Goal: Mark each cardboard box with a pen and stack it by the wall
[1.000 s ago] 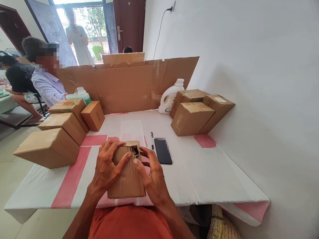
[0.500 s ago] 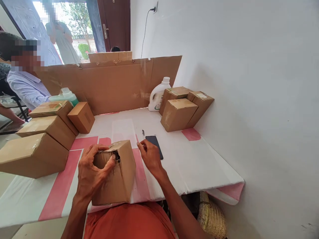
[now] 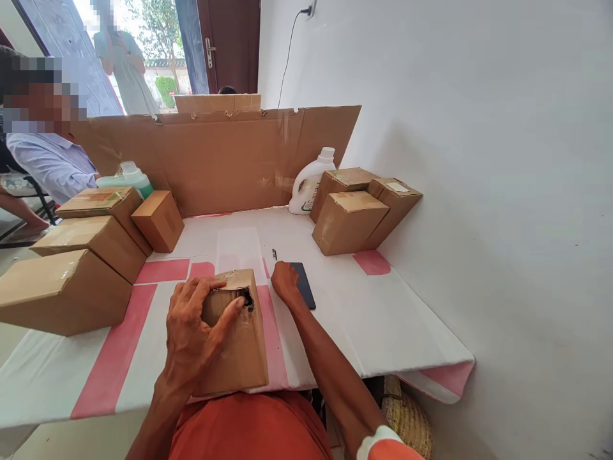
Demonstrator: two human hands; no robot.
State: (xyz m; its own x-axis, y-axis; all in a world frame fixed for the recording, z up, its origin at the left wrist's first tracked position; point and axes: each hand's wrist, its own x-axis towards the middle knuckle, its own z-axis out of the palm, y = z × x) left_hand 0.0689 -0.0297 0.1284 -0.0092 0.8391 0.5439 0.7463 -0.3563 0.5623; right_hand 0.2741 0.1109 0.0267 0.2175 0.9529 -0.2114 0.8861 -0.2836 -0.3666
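Here, in the head view, the left hand [image 3: 191, 335] lies over a small cardboard box [image 3: 239, 342] that stands at the near edge of the table [image 3: 393, 319]. Its grip is clamped on the box: the fingers wrap the left side and top, and the thumb presses on the near face just beside a torn dark hole at the upper edge. The box sits partly on a pink stripe of the white table cover.

The right hand [image 3: 285, 281] is off the box, stretched forward and resting on the table beside a dark phone [image 3: 304, 285], touching or nearly touching its left edge. A pen [image 3: 274, 254] lies just beyond the fingertips. Whether this hand's grip is closed on anything I cannot tell; the fingers are curled downward and hidden from this angle.

To the left, three larger cardboard boxes [image 3: 67, 291] stand in a row, with a smaller one [image 3: 158, 219] and a green bottle [image 3: 128, 179] behind them. At the far right, against the wall, three more boxes [image 3: 349, 220] cluster beside a white jug [image 3: 311, 182]. A cardboard sheet [image 3: 215, 160] stands upright along the far edge of the table. A seated person in a light shirt [image 3: 50, 166] is at the far left, and another person stands in the doorway beyond.
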